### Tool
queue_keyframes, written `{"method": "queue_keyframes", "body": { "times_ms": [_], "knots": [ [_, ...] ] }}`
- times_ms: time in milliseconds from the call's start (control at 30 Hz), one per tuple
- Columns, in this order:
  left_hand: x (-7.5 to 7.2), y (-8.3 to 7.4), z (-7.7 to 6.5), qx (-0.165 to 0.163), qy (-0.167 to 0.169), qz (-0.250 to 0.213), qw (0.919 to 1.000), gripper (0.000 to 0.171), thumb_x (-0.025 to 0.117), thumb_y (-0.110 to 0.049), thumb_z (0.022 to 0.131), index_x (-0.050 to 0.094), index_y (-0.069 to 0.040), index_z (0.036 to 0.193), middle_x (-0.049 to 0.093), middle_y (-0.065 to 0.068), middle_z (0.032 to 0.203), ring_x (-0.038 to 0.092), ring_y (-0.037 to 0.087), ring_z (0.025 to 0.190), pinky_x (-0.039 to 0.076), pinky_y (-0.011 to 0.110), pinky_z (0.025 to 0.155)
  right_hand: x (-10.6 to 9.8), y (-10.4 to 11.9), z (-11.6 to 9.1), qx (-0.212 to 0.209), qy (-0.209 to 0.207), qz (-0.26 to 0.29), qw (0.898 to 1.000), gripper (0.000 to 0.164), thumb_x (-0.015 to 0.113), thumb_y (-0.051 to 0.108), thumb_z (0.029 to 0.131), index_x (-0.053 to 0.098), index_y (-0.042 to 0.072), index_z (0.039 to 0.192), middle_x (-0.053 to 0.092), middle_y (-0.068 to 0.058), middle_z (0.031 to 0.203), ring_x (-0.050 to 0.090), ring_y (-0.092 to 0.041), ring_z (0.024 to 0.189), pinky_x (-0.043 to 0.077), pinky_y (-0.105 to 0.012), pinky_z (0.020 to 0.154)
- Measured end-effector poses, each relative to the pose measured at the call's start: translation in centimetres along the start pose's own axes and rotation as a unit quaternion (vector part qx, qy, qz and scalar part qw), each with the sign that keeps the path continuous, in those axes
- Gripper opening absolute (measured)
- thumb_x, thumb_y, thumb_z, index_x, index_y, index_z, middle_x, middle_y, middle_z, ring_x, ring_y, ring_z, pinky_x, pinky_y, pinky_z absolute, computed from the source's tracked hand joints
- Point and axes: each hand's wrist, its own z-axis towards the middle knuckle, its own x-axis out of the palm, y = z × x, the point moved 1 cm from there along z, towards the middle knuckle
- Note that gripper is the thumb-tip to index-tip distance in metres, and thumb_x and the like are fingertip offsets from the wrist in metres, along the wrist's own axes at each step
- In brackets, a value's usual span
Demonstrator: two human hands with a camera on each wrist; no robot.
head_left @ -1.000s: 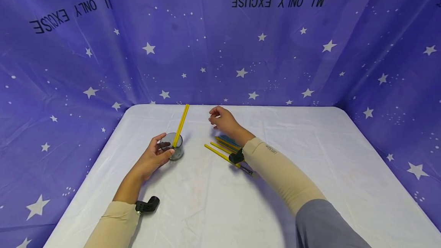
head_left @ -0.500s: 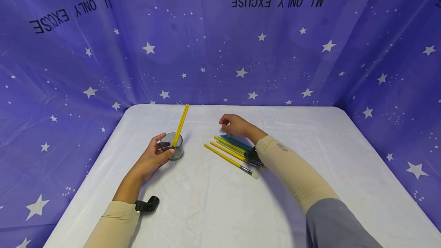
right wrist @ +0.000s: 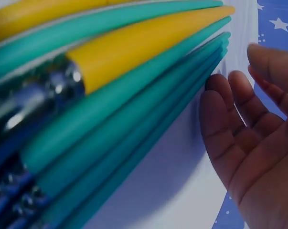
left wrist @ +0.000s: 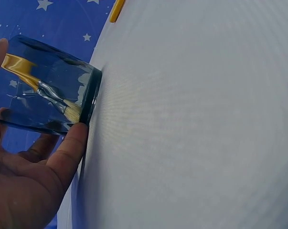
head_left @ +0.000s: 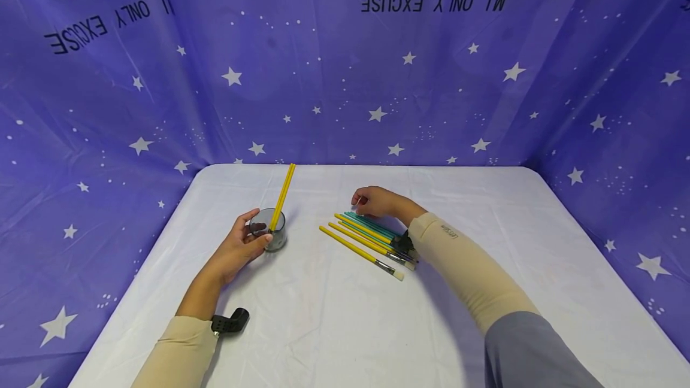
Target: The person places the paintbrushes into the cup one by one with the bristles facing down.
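My left hand [head_left: 237,248] holds a tinted glass cup [head_left: 278,240] standing on the table, thumb on the near side and fingers behind. Two yellow-handled paintbrushes [head_left: 284,193] lean in the cup, handles up; the left wrist view shows pale bristles [left wrist: 72,111] near its bottom. Over the far side of a row of loose paintbrushes hovers my right hand [head_left: 380,201], fingers loosely bent, holding nothing. Closest to it are teal-handled brushes [right wrist: 110,143], their handle tips beside the fingers in the right wrist view. Yellow-handled brushes [head_left: 347,242] lie on the near side of the row.
A white cloth [head_left: 323,322] covers the table. Behind it and at both sides hangs a purple curtain [head_left: 323,76] with white stars. A black wrist camera [head_left: 232,321] sticks out from the left sleeve; the right one [head_left: 403,242] overlaps the brushes' bristle ends.
My right hand has moved right and toward me, away from the cup side and down to the teal brushes, uncovering more of the row. The left hand and cup have stayed put.
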Motion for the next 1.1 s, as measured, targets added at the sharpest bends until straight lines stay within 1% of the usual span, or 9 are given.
{"method": "queue_keyframes", "body": {
  "times_ms": [67, 200, 300, 433, 567, 700, 967, 1033, 1100],
  "knots": [
    [-0.01, 0.0, 0.0, 0.0, 0.0, 0.0, 1.0, 0.083, 0.063, -0.011, 0.098, 0.006, -0.013, 0.158, 0.029, 0.026, 0.146, 0.048, 0.014, 0.112, 0.049, 0.027, 0.09, -0.14, -0.06, -0.13, 0.003, 0.009, -0.016, 1.0, 0.021, 0.061, 0.01, 0.097, 0.061, 0.004, 0.117, 0.061, -0.008, 0.097, 0.054, -0.017, 0.072, 0.047, -0.028, 0.069],
    [-0.04, -0.03, 0.0, -0.001, 0.0, 0.001, 1.0, 0.083, 0.063, -0.011, 0.098, 0.006, -0.013, 0.158, 0.029, 0.026, 0.147, 0.048, 0.014, 0.112, 0.049, 0.028, 0.091, -0.42, -0.01, -0.34, 0.01, 0.031, -0.03, 0.999, 0.022, 0.06, 0.008, 0.097, 0.062, 0.005, 0.118, 0.06, -0.008, 0.096, 0.053, -0.016, 0.073, 0.047, -0.028, 0.069],
    [-0.05, -0.01, 0.0, 0.0, 0.001, 0.002, 1.0, 0.083, 0.063, -0.011, 0.098, 0.006, -0.013, 0.158, 0.029, 0.026, 0.146, 0.049, 0.013, 0.112, 0.049, 0.028, 0.091, -0.48, 0.12, -0.41, 0.017, 0.054, -0.028, 0.998, 0.023, 0.059, 0.005, 0.097, 0.061, 0.005, 0.12, 0.057, -0.007, 0.092, 0.048, -0.015, 0.069, 0.046, -0.028, 0.066],
    [-0.04, 0.05, 0.02, 0.001, -0.001, -0.001, 1.0, 0.083, 0.063, -0.011, 0.098, 0.006, -0.013, 0.158, 0.029, 0.026, 0.146, 0.049, 0.012, 0.11, 0.049, 0.027, 0.09, -0.38, 0.34, -0.31, 0.013, 0.074, -0.04, 0.996, 0.026, 0.057, 0.001, 0.096, 0.063, 0.006, 0.121, 0.054, -0.007, 0.09, 0.044, -0.015, 0.063, 0.044, -0.027, 0.062],
    [-0.03, 0.1, 0.04, 0.0, -0.001, -0.003, 1.0, 0.083, 0.063, -0.01, 0.097, 0.006, -0.013, 0.158, 0.029, 0.026, 0.146, 0.049, 0.012, 0.11, 0.049, 0.027, 0.089, -0.15, 0.29, -0.03, 0.011, 0.072, -0.051, 0.996, 0.026, 0.058, -0.001, 0.095, 0.065, 0.008, 0.119, 0.056, -0.008, 0.093, 0.045, -0.014, 0.062, 0.045, -0.026, 0.061],
    [-0.05, 0.08, 0.03, -0.002, -0.001, -0.002, 1.0, 0.084, 0.063, -0.011, 0.097, 0.006, -0.013, 0.158, 0.029, 0.026, 0.147, 0.049, 0.014, 0.112, 0.049, 0.027, 0.09, 0.05, 0.12, 0.13, 0.015, 0.067, -0.048, 0.996, 0.027, 0.058, -0.001, 0.095, 0.066, 0.01, 0.118, 0.057, -0.008, 0.093, 0.045, -0.015, 0.061, 0.045, -0.027, 0.06],
    [-0.03, 0.04, 0.04, -0.005, -0.003, 0.002, 1.0, 0.084, 0.064, -0.012, 0.098, 0.006, -0.015, 0.159, 0.029, 0.025, 0.147, 0.047, 0.017, 0.115, 0.049, 0.028, 0.09, 0.15, 0.28, -0.02, 0.004, 0.071, -0.057, 0.996, 0.033, 0.055, -0.002, 0.095, 0.066, 0.011, 0.123, 0.058, -0.008, 0.092, 0.045, -0.015, 0.059, 0.044, -0.027, 0.06],
    [-0.03, 0.07, 0.04, -0.005, -0.002, 0.003, 1.0, 0.084, 0.064, -0.012, 0.098, 0.006, -0.015, 0.159, 0.029, 0.025, 0.148, 0.047, 0.017, 0.115, 0.049, 0.028, 0.09, 0.16, 0.3, -0.07, 0.001, 0.072, -0.057, 0.996, 0.032, 0.055, -0.003, 0.095, 0.066, 0.01, 0.122, 0.057, -0.008, 0.091, 0.045, -0.015, 0.06, 0.043, -0.027, 0.06],
    [0.01, 0.09, 0.03, -0.001, -0.002, 0.003, 1.0, 0.084, 0.063, -0.012, 0.098, 0.006, -0.014, 0.159, 0.029, 0.025, 0.147, 0.048, 0.016, 0.114, 0.049, 0.028, 0.09, 0.18, 0.32, -0.08, -0.005, 0.071, -0.064, 0.995, 0.03, 0.056, -0.003, 0.094, 0.066, 0.01, 0.12, 0.057, -0.008, 0.091, 0.046, -0.016, 0.065, 0.044, -0.028, 0.063]
  ]
}}
